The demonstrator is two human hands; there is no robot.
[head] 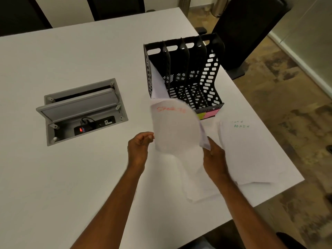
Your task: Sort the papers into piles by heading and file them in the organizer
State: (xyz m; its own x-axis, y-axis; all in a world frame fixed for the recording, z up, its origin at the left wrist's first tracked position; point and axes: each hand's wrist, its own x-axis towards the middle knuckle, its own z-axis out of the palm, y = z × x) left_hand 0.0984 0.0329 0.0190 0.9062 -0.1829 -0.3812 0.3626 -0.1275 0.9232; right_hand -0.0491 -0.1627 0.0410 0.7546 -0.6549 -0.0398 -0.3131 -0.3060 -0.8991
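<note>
A person's two bare forearms reach over a white table (75, 56). Between the hands, lifted off the table, is a blurred sheet of white paper (175, 128) with a heading in red handwriting, too smeared to read. Its long axis runs away from the person, heading end farthest and pointing toward the organizer; the far corners look rounded by the blur and the sheet bows upward. The left hand (139, 147) pinches the sheet's left edge near the bottom between curled fingertips and thumb. The right hand (213, 157) grips the lower right edge, where several sheet edges seem bunched together, with fingers curled around them.

Just beyond stands a black plastic organizer (185, 74), its walls perforated with oval slots, divided into four upright compartments. The leftmost compartment holds white paper leaning inside. Pink and yellow labels show on its front lip.

More loose white sheets (248, 155) lie flat at the right, the top one headed "ADMIN" in green. To the left, a grey metal cable box (81, 110) sits open in the tabletop
</note>
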